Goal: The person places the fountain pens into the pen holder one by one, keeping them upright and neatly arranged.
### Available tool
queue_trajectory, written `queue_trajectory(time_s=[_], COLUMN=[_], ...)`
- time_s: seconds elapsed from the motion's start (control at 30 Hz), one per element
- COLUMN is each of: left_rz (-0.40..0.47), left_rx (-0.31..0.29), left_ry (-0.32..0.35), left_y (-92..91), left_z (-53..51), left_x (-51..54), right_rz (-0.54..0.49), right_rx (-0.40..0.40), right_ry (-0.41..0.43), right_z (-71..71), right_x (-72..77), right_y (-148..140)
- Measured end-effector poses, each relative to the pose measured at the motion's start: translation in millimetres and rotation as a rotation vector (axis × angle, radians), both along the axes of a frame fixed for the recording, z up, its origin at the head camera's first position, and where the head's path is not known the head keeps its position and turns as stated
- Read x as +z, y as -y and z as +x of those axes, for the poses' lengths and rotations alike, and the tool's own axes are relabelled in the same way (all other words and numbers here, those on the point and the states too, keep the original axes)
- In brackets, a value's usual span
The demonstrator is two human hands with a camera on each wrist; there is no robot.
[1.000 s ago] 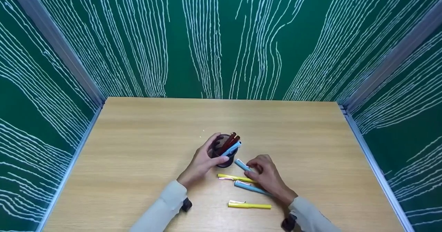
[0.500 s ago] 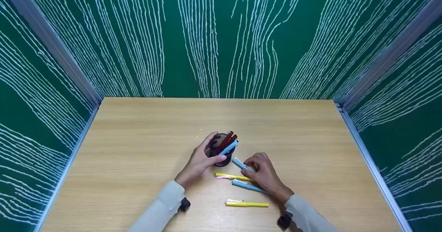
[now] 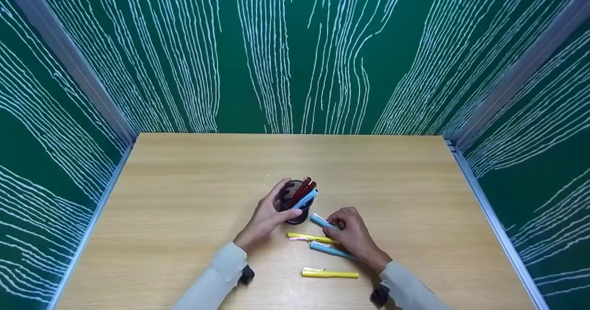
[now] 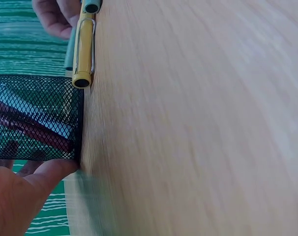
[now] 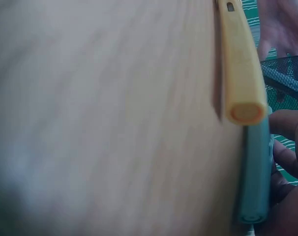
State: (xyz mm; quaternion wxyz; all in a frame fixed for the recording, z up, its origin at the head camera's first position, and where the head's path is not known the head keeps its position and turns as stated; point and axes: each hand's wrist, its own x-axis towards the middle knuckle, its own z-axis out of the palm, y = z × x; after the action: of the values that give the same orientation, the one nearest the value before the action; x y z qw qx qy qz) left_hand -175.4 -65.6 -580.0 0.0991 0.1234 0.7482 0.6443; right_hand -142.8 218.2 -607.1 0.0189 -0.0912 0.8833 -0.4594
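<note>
A black mesh cup (image 3: pixel 302 215) stands on the table, holding dark red pens (image 3: pixel 303 192) and a light blue pen (image 3: pixel 306 199). My left hand (image 3: pixel 265 217) grips the cup from its left side, thumb across the near side; the left wrist view shows the thumb low on the mesh (image 4: pixel 36 115). To the right of the cup, my right hand (image 3: pixel 355 234) pinches a second light blue pen (image 3: pixel 319 220) lying at the table surface. Just below it lie a yellow pen (image 3: pixel 313 238) and another blue pen (image 3: pixel 331 249), both partly hidden by the right hand.
Nearer the front, a separate yellow pen (image 3: pixel 330 274) lies crosswise on the wooden table (image 3: pixel 207 162). Small pale specks are on the wood to the left of the cup. Green walls with white wavy lines (image 3: pixel 230 70) enclose the back and sides.
The view has shifted slightly. Both hands keep nearly the same places, the left on the cup and the right at the blue pen.
</note>
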Motion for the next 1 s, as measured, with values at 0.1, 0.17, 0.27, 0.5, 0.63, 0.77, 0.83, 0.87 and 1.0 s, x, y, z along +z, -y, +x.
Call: queue_trajectory(time_s=[0.1,0.17,0.27,0.5,0.63,0.77,0.83,0.87,1.0], left_rz=[0.010,0.035,0.068,0.069,0.052,0.057,0.066,0.068,0.054], left_rx=[-0.001,-0.008,-0.021,-0.021,-0.018,-0.017,-0.020,-0.021,-0.024], left_ry=[0.000,-0.007,-0.014,-0.011,-0.006,-0.003,-0.002,-0.003,-0.010], left_y=[0.1,0.0,0.2,0.7,1.0,1.1,1.1,1.0,0.4], left_z=[0.4,0.4,0.4,-0.3,-0.3,0.3,0.4,0.5,0.0], left_x=[-0.9,-0.8,-0.4,-1.2,-1.8,-1.3,-1.3,-1.1,-0.1], right_rz=[-0.012,-0.022,-0.038,-0.076,-0.109,-0.152,-0.166,-0.171,-0.182], right_rx=[-0.020,-0.036,-0.070,-0.130,-0.162,-0.176,-0.178,-0.176,-0.173], right_ry=[0.003,-0.002,0.013,0.026,0.009,-0.004,-0.007,-0.011,-0.026], right_z=[1.0,1.4,2.3,1.9,-1.0,-3.0,-3.2,-3.3,-4.1], right_x=[3.1,5.4,9.6,21.8,30.9,41.7,46.7,49.0,55.7], right_y=[-1,-1,-1,-2,-5,-9,-11,-11,-13])
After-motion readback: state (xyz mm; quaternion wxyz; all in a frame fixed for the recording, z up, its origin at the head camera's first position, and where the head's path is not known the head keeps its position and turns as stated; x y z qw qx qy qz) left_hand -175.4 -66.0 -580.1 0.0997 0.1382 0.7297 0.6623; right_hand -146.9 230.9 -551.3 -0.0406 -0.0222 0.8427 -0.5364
